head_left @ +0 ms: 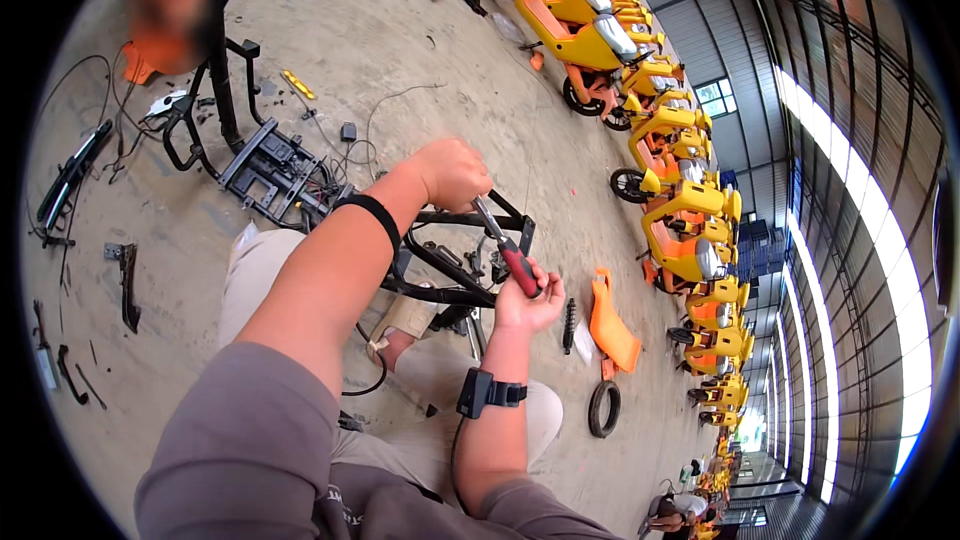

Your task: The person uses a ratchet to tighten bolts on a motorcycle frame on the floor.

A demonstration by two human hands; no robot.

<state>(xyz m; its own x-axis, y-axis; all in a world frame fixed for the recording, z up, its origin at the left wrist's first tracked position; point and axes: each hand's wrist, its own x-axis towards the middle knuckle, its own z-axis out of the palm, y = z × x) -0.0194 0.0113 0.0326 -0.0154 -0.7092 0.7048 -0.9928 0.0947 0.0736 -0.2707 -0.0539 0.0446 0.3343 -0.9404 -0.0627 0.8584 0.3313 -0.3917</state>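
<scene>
My left hand is a fist round the metal end of a ratchet wrench, whose head is hidden inside the fingers. My right hand has its fingers curled at the other end of the ratchet wrench, on the red and black grip. The tool slants above the black tubular frame of a stripped scooter, which stretches from the upper left to between my legs. A black battery-tray-like section with wires sits along that frame. Whether the tool touches a fastener is hidden by my left hand.
To the right lie an orange body panel, a black spring shock absorber and a tyre. A yellow tool and a black bracket lie leftward. Yellow scooters line the right; a person bends far off.
</scene>
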